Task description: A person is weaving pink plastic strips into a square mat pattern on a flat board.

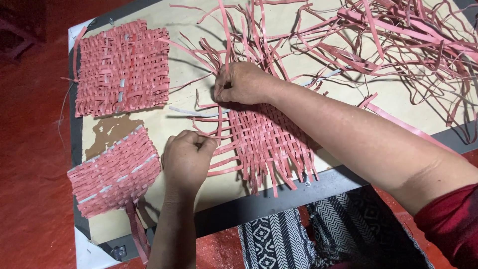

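Nearest me, left hand [186, 157] pinches a pink strip [226, 148] running rightward into the half-woven mat [266, 139]; right hand [241, 83] pinches upright strips at its far edge.

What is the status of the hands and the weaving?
Left hand pinching a strip. Right hand pressing the half-woven mat. Loose strips piled beyond.

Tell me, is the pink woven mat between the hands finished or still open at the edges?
Unfinished: the mat has loose strip ends sticking out on every side, unlike the squared-off woven piece at the board's far left.
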